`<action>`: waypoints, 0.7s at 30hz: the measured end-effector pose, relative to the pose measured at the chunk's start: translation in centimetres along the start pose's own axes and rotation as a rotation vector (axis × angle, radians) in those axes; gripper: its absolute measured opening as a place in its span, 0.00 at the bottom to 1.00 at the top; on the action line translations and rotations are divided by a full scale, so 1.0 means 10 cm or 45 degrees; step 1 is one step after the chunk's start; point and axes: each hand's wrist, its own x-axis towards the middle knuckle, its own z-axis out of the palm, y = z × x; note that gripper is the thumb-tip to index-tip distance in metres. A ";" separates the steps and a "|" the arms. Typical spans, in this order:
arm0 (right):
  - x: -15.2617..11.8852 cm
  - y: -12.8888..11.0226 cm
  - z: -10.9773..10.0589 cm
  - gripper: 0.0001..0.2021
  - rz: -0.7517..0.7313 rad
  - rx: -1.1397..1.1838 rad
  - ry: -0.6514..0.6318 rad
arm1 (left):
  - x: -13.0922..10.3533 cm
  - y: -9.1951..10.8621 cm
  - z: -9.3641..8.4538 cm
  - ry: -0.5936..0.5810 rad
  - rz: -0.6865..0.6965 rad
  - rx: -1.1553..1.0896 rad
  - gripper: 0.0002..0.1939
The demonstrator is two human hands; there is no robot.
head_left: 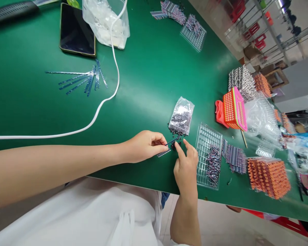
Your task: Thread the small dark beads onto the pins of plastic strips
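My left hand is closed, with a thin dark-blue strip pinched between thumb and fingers. Under its fingertips lies a small piece with a grid-like surface. My right hand is at the strip's far end, index and middle fingers stretched out and apart. Its index fingertip is close to small dark beads; whether it touches one is too small to tell. Just beyond both hands, a clear plastic bag full of such beads lies with several spilled at its mouth.
Right of my hands lies a clear compartment tray with a pile of slim dark pieces. Farther right are orange stacks and baskets. A white cable, a phone and blue strips lie to the left.
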 end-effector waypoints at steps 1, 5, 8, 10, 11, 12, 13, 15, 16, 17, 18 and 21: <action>-0.02 0.00 -0.02 0.28 -0.014 0.030 -0.003 | 0.00 0.00 0.00 0.000 0.003 0.002 0.13; -0.08 0.00 -0.07 0.24 -0.010 0.166 0.057 | 0.00 0.02 0.00 0.012 0.003 0.008 0.12; -0.13 -0.01 -0.06 0.22 0.014 0.236 0.149 | -0.01 0.05 -0.02 0.030 -0.021 0.000 0.12; -0.16 -0.02 -0.04 0.22 0.004 0.277 0.180 | -0.01 0.07 -0.03 0.037 -0.027 -0.009 0.12; -0.17 -0.03 -0.03 0.21 -0.002 0.294 0.190 | -0.01 0.08 -0.03 0.041 -0.024 -0.013 0.12; -0.19 -0.03 -0.02 0.21 -0.004 0.308 0.198 | -0.01 0.08 -0.03 0.045 -0.021 -0.015 0.12; -0.19 -0.04 -0.01 0.21 0.002 0.315 0.206 | -0.01 0.08 -0.03 0.048 -0.019 -0.015 0.11; -0.21 -0.04 0.00 0.19 0.039 0.316 0.239 | 0.00 0.09 -0.03 0.055 -0.018 -0.012 0.11; -0.21 -0.05 0.00 0.18 0.062 0.315 0.259 | -0.01 0.09 -0.03 0.057 -0.020 -0.010 0.11; -0.21 -0.05 0.00 0.16 0.080 0.314 0.277 | -0.01 0.09 -0.03 0.057 -0.022 -0.008 0.11; -0.21 -0.05 0.01 0.15 0.091 0.314 0.291 | -0.01 0.09 -0.03 0.056 -0.026 -0.005 0.11; -0.22 -0.07 0.02 0.12 0.085 0.324 0.291 | -0.02 0.10 -0.04 0.047 -0.037 -0.001 0.11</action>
